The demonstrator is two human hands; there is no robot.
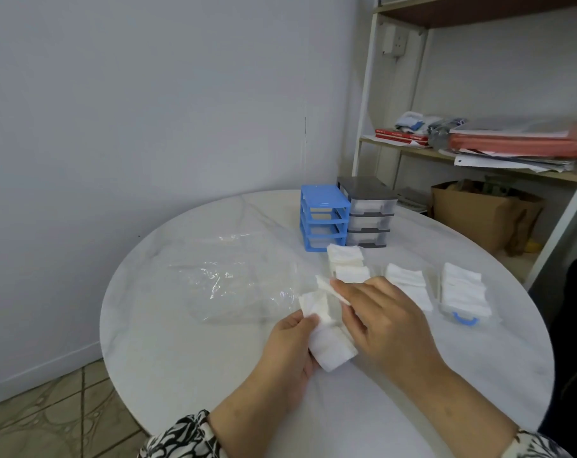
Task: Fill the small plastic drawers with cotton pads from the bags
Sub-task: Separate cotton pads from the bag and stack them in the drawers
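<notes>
1. Pinching one pad [327,287], right hand [384,320] fingers [341,287] lift it off the stack [330,338]; left hand [288,350] grips that stack above the bench [181,342].
2. Filled drawers [462,290] lie just beyond; blue frame [323,221] stands empty.
3. Next: likely square the pads, then seat them in a drawer.

Two small drawer frames stand on the table [188,342]: one blue frame [323,221] with three slots and one grey frame [368,211] holding three clear drawers. Three removed drawers lie nearer, each heaped with cotton pads: one [346,262] in front of the frames, one [406,279] in the middle, and one with a blue handle [462,292] at the right. One crumpled clear plastic bag [234,285] lies at the left, and two hands are in view, the left hand [287,352] holding one stack of pads [327,338] and the right hand [383,322] pinching one single pad [327,285].
</notes>
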